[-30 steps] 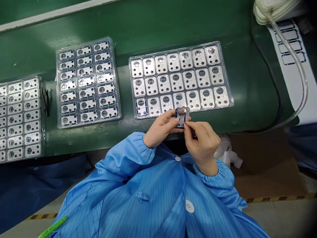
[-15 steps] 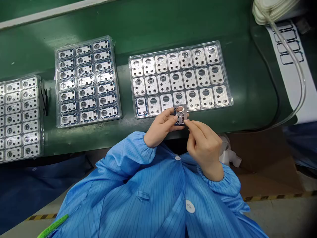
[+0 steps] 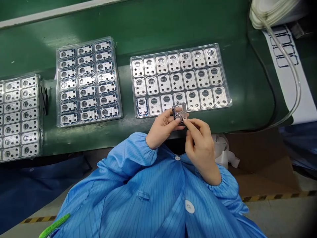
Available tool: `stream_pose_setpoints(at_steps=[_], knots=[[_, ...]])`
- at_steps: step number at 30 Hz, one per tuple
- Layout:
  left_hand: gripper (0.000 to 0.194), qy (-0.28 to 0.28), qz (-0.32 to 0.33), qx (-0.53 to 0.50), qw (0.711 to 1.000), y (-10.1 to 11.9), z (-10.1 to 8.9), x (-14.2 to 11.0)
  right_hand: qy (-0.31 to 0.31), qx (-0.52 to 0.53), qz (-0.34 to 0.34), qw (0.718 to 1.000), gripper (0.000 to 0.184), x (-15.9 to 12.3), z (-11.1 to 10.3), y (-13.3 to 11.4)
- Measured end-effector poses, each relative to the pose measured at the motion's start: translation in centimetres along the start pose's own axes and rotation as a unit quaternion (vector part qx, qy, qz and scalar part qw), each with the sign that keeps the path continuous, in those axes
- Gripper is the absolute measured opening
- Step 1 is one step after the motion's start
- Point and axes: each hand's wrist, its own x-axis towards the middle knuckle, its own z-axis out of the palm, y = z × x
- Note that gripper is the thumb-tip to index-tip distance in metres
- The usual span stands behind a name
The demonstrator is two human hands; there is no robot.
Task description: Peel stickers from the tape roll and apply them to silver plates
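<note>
Between the thumb and fingers of my left hand (image 3: 162, 128) is a small silver metal plate (image 3: 182, 114) with a large hole and a dark edge, held tilted. My right hand (image 3: 200, 143) is closed, its index fingertip pressed at the plate's lower right edge. Whether it also pinches something small there is hidden. Just beyond both hands lies a clear plastic tray (image 3: 230, 102) of similar silver plates in rows. One plate (image 3: 142, 106) in its near left corner shows a blue border.
A stack of filled trays (image 3: 121, 110) stands left of centre, another filled tray (image 3: 41, 132) at the far left. Dark tweezers (image 3: 44, 100) lie between them. At right are a clear hose (image 3: 298, 82) and a white sheet with black gasket outlines (image 3: 297, 86).
The plate has tilted in my left hand. My right hand has shifted slightly left, its fingertip still at the plate's lower edge.
</note>
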Motion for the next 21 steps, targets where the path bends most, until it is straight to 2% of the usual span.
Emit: stream_pose_setpoints(at_steps=[5,14,21], knots=[[0.049,-0.003,-0.009,0.001,1.000,0.23,0.20,-0.03,0.012,0.020,0.010,1.000,0.046,0.19,-0.08,-0.22],[0.044,-0.003,0.006,0.001,1.000,0.00,0.20,0.08,0.026,0.081,0.061,0.994,0.029,0.44,-0.82,-0.38],[0.047,-0.016,-0.010,0.035,0.999,0.32,0.19,0.03,0.044,0.095,0.088,0.991,0.014,0.97,-0.85,-0.04]])
